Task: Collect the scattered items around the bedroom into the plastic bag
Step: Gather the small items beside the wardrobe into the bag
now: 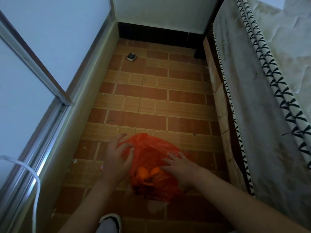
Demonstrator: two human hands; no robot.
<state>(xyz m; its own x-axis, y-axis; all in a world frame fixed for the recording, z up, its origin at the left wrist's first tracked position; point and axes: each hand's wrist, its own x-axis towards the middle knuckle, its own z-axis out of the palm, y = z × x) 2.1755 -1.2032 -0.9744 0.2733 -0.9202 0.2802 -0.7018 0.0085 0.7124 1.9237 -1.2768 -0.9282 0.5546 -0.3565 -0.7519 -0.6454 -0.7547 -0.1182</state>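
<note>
An orange-red plastic bag (151,165) sits on the brick-patterned tile floor (168,98) between the window wall and the mattress (262,98), with orange shapes showing through its film. The left hand (117,158) lies on the bag's left side, fingers spread and bent against the plastic, while the right hand (181,167) rests flat on its right side with straight fingers. A small dark item (132,57) lies well apart near the far wall.

left arm: bare, reaching forward from lower left | left hand (117,156): fingers spread and bent, thumb toward the middle, pressing the left side of the red bag (151,165) | right arm: bare, reaching in from lower right | right hand (180,167): palm down, fingers straight and spread, resting on the bag's right side
</note>
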